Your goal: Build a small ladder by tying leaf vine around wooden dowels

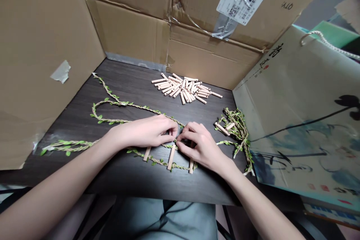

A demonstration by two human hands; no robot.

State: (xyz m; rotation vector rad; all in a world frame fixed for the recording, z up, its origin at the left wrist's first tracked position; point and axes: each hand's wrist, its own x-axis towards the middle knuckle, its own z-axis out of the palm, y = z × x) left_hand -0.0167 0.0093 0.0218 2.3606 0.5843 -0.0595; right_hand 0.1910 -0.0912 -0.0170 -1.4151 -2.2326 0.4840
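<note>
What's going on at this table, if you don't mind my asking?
A person is working a leafy twine vine between their left hand and right hand, fingertips meeting at it. Three wooden dowels lie under the vine by the hands, a pile of loose dowels sits farther up the dark table, and a tangled vine bundle lies to the right.

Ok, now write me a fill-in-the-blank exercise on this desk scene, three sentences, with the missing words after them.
1. The left hand and the right hand meet at a leafy twine, with ____ wooden pegs lying across it below them.
2. A loose pile of pegs lies farther from the person, near the ____ wall.
3. A tangled bundle of twine lies to the ____ of the right hand.

Missing words: three, cardboard, right.
</note>
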